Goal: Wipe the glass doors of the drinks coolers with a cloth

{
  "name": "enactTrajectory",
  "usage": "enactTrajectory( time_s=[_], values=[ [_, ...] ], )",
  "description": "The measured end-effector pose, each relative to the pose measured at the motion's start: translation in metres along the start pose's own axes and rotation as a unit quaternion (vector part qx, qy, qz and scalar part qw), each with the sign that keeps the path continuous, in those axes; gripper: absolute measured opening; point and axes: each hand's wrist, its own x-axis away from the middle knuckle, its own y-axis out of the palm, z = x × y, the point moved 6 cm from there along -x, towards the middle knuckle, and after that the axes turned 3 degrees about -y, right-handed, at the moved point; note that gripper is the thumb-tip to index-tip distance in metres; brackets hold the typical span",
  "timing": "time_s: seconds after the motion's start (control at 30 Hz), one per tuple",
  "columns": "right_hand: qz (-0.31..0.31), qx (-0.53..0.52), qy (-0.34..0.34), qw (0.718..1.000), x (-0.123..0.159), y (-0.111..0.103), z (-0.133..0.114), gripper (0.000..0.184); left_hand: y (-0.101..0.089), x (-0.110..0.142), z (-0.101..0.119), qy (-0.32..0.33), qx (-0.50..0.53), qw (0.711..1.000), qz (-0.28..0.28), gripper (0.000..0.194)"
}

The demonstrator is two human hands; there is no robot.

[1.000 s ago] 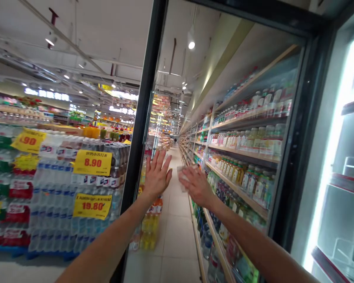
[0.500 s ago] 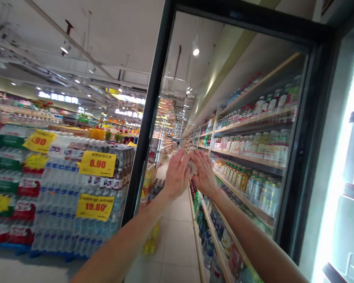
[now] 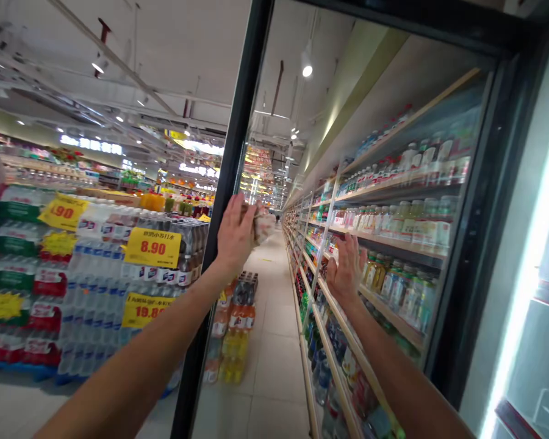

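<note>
Within the clasp of the left hand (image 3: 235, 236), a cloth (image 3: 260, 225) sits at the glass (image 3: 308, 177), beside the frame (image 3: 236, 143); the right hand (image 3: 346, 268) is bare, fingers apart. Wiping seems in hand; the next stroke calls for even pressure.

view: head | mount: person's head | faces: forward, onto framed glass door (image 3: 313, 177) | range: near

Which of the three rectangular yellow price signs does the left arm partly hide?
The lowest sign, beginning 19.8: the left arm covers its lower right corner. The 8.90 sign and leftmost sign are uncovered.
</note>
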Motion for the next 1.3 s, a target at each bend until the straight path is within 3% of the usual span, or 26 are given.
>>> enactTrajectory(
  time_s=[0.07, 0.13, 0.2, 0.27, 0.3, 0.37, 0.4, 0.43, 0.5, 0.53, 0.57, 0.63, 0.7, 0.77, 0.8, 0.83, 0.9, 0.97, 1.03, 1.1, 1.13, 1.2, 1.27, 1.3],
  values=[
    [-0.007, 0.014, -0.003, 1.000, 0.002, 0.002, -0.004, 0.049, 0.004, 0.020, 0.007, 0.015, 0.024, 0.999, -0.021, 0.037],
    [-0.011, 0.020, -0.017, 1.000, 0.005, 0.003, -0.007, 0.047, 0.016, 0.060, 0.042, 0.090, 0.052, 0.992, -0.070, 0.041],
    [-0.018, 0.024, -0.038, 0.999, 0.009, 0.004, -0.009, 0.046, 0.029, 0.110, 0.087, 0.222, 0.081, 0.964, -0.121, 0.045],
    [-0.020, 0.029, -0.055, 0.998, 0.012, 0.004, -0.009, 0.045, 0.037, 0.148, 0.114, 0.326, 0.085, 0.928, -0.157, 0.044],
    [-0.019, 0.031, -0.060, 0.998, 0.013, 0.004, -0.009, 0.045, 0.037, 0.156, 0.114, 0.350, 0.082, 0.919, -0.162, 0.043],
    [-0.017, 0.033, -0.064, 0.997, 0.014, 0.004, -0.009, 0.044, 0.027, 0.143, 0.090, 0.314, 0.070, 0.939, -0.123, 0.039],
    [-0.018, 0.035, -0.064, 0.997, 0.014, 0.004, -0.009, 0.043, 0.019, 0.128, 0.070, 0.269, 0.066, 0.957, -0.089, 0.037],
    [-0.019, 0.035, -0.061, 0.997, 0.014, 0.005, -0.009, 0.042, 0.010, 0.109, 0.044, 0.184, 0.055, 0.981, -0.041, 0.033],
    [-0.022, 0.035, -0.050, 0.998, 0.014, 0.005, -0.010, 0.041, 0.000, 0.083, 0.009, 0.078, 0.037, 0.996, -0.009, 0.033],
    [-0.024, 0.034, -0.046, 0.998, 0.014, 0.006, -0.010, 0.041, 0.000, 0.080, 0.001, 0.045, 0.031, 0.998, -0.006, 0.033],
    [-0.025, 0.033, -0.042, 0.998, 0.014, 0.006, -0.011, 0.041, 0.001, 0.084, 0.003, 0.041, 0.032, 0.999, -0.016, 0.032],
    [-0.025, 0.031, -0.039, 0.998, 0.014, 0.005, -0.011, 0.041, 0.009, 0.111, 0.029, 0.097, 0.048, 0.992, -0.061, 0.027],
    [-0.024, 0.029, -0.043, 0.998, 0.014, 0.003, -0.012, 0.040, 0.021, 0.156, 0.071, 0.231, 0.081, 0.959, -0.142, 0.029],
    [-0.022, 0.028, -0.047, 0.998, 0.014, 0.001, -0.012, 0.039, 0.026, 0.188, 0.099, 0.335, 0.089, 0.922, -0.171, 0.034],
    [-0.022, 0.026, -0.050, 0.998, 0.015, 0.001, -0.012, 0.039, 0.028, 0.192, 0.104, 0.363, 0.084, 0.912, -0.172, 0.036],
    [-0.021, 0.025, -0.053, 0.998, 0.015, 0.000, -0.011, 0.039, 0.028, 0.185, 0.103, 0.372, 0.075, 0.911, -0.164, 0.037],
    [-0.018, 0.022, -0.055, 0.998, 0.015, -0.001, -0.011, 0.039, 0.025, 0.146, 0.082, 0.323, 0.053, 0.935, -0.136, 0.038],
    [-0.016, 0.019, -0.053, 0.998, 0.016, 0.000, -0.010, 0.038, 0.017, 0.090, 0.047, 0.179, 0.028, 0.981, -0.073, 0.038],
    [-0.015, 0.016, -0.048, 0.999, 0.016, 0.000, -0.009, 0.038, 0.009, 0.049, 0.016, 0.012, 0.007, 1.000, -0.001, 0.039],
    [-0.014, 0.013, -0.045, 0.999, 0.017, 0.002, -0.010, 0.038, 0.010, 0.038, 0.015, -0.034, -0.001, 0.999, 0.016, 0.041],
    [-0.015, 0.010, -0.045, 0.999, 0.017, 0.002, -0.010, 0.039, 0.015, 0.042, 0.027, 0.005, 0.003, 1.000, -0.001, 0.042],
    [-0.017, 0.007, -0.046, 0.999, 0.017, 0.002, -0.011, 0.039, 0.027, 0.064, 0.066, 0.176, 0.026, 0.982, -0.067, 0.043],
    [-0.024, 0.009, -0.055, 0.998, 0.016, 0.000, -0.010, 0.041, 0.036, 0.089, 0.099, 0.358, 0.052, 0.924, -0.124, 0.042],
    [-0.035, 0.010, -0.068, 0.997, 0.016, -0.001, -0.007, 0.042, 0.039, 0.095, 0.106, 0.416, 0.059, 0.896, -0.141, 0.041]
  ],
)
